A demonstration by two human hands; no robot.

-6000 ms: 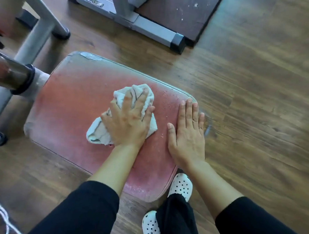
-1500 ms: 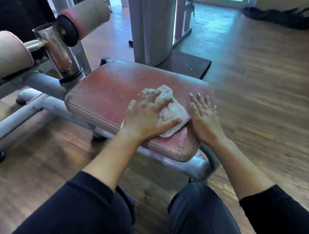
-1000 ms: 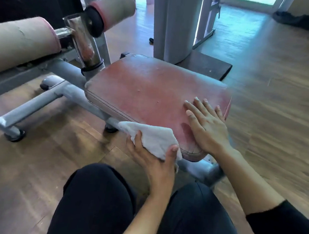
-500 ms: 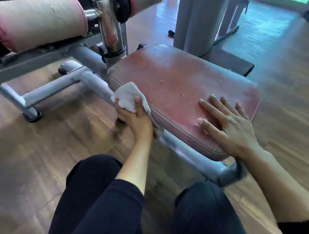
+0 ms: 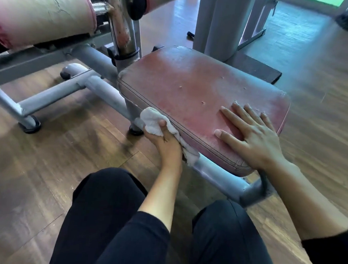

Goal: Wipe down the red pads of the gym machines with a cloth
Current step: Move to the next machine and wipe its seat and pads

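White cloth (image 5: 153,120) in left hand (image 5: 165,143), against red pad (image 5: 196,92) side edge.

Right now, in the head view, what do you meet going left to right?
Roller pad → chrome post → cloth in the left hand → right hand flat on the seat pad.

A white cloth (image 5: 155,121) is pressed by the left hand (image 5: 165,143) against the red pad's (image 5: 192,88) near edge, while the right hand (image 5: 254,138) is laid flat on top
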